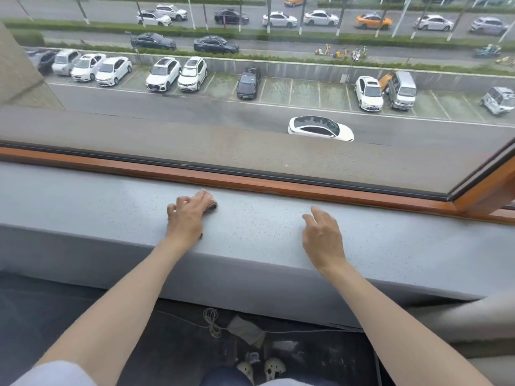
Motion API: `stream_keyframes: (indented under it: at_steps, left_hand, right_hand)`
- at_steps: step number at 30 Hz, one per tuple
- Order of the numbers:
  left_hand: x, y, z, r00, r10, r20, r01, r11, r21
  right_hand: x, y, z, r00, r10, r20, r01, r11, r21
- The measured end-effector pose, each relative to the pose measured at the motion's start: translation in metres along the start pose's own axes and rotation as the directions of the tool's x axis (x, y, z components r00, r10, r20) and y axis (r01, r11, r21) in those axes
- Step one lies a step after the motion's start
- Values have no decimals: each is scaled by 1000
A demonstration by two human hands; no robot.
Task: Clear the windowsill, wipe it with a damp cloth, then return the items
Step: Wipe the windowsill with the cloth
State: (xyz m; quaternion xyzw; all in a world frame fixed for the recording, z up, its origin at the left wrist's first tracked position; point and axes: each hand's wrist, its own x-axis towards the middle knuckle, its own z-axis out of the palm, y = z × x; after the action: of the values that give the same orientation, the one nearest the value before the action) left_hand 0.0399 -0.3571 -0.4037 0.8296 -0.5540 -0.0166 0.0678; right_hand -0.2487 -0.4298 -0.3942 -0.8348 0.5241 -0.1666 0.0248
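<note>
wiping step in hand, by judgement: left hand (186, 215) laid flat over dark, fuzzy cloth (212, 206), pressing it onto the windowsill (390, 240) close to the orange-brown wooden frame (250, 183), most of the cloth hidden under the palm. right hand (323, 235) released, fingers loose, grasping nothing, low over the smooth, grey, speckled surface to the right of the cloth. next, likely: long even strokes out to both ends, then fetching the items back.

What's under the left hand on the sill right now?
A dark cloth: only its edge shows past the fingertips of the left hand on the grey speckled windowsill. The hand covers the rest, so its size is hidden.
</note>
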Motion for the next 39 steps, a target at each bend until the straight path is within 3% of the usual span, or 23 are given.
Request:
stream_keyframes:
  at_steps: [2,3,6,8,9,10,12,14,16,22,25,28,30,33,35,39]
  left_hand:
    - [9,16,3,990,-137,-38,134,988,-71]
    - [12,36,6,992,-123,-29,120,990,-79]
    - [5,96,20,984,172,36,-170,984,-60]
    - [1,104,19,894,438,95,-438,899,-18]
    - [5,95,16,864,491,108,-495,869,12]
    - [11,84,13,888,449,98,-454,890,40]
    - [17,68,11,981,192,3,-192,980,57]
    - [12,84,9,1000,-27,-11,28,997,67]
    - [7,125,15,999,-47,-7,47,996,77]
    - [4,216,36,964,265,-11,-265,964,-27]
    - [0,229,34,838,544,51,-533,835,-138]
    - [1,215,29,766,638,72,-625,767,-146]
    - [5,188,30,822,569,38,-564,821,-85]
    - [13,145,27,952,305,-17,-305,947,-97]
    - [17,144,23,990,139,-8,-139,977,-164]
    - [14,202,35,985,167,-55,-172,979,-108]
  right_hand:
    - [-2,-2,5,999,1,32,0,1000,-27]
    - [-1,2,5,998,43,56,-41,999,-31]
    - [5,16,-2,962,208,175,-201,978,-57]
    - [7,25,-8,921,307,242,-307,951,-38]
    - [7,30,-9,902,342,262,-345,938,-34]
    - [8,36,-9,884,377,278,-382,923,-37]
    - [5,42,-9,840,430,329,-439,897,-53]
    - [0,44,-9,807,436,398,-446,892,-73]
    - [-4,45,-11,791,420,445,-429,899,-86]
    - [-6,65,-17,791,426,440,-437,896,-82]
    - [-7,73,-13,816,456,356,-466,882,-62]
    - [-8,72,-13,841,467,273,-467,882,-70]
    - [-7,71,-13,853,449,266,-444,892,-82]
    - [-8,69,-14,853,439,283,-444,895,-50]
    - [-15,69,-14,837,450,312,-465,885,-29]
    - [-35,83,-19,819,441,367,-467,884,-20]
